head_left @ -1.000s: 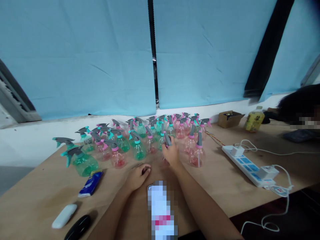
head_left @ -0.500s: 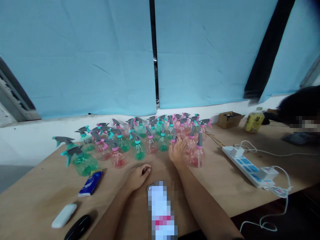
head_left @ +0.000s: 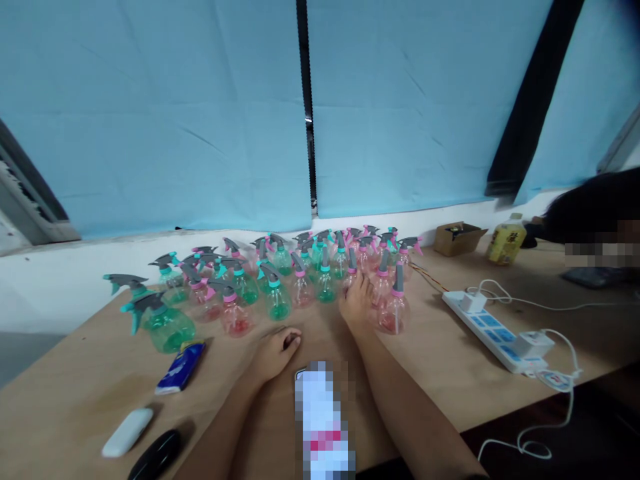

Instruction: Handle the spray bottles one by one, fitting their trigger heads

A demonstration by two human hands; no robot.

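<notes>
My right hand (head_left: 356, 301) is at a pink spray bottle (head_left: 352, 260) with a grey trigger head, its fingers round the near side of the body and hiding most of it. Two more pink bottles stand just right of that hand, the nearer one (head_left: 394, 313) in front. Loosely curled, my left hand (head_left: 276, 352) rests on the table with nothing visible in it. Ahead of it is a green spray bottle (head_left: 279, 305), and a pink bottle (head_left: 237, 316) stands to its left. Several more green and pink spray bottles fill the rows behind.
A phone (head_left: 320, 420) lies between my forearms. To the left are a blue packet (head_left: 181, 368), a white case (head_left: 127, 432) and a black object (head_left: 156, 456). A power strip (head_left: 487, 333) with cables, a cardboard box (head_left: 457, 240) and a yellow drink bottle (head_left: 506, 241) stand right, near another person.
My right hand has shifted slightly right and lower on the pink bottle, whose head now shows more clearly above the fingers. My left hand has stayed put.
</notes>
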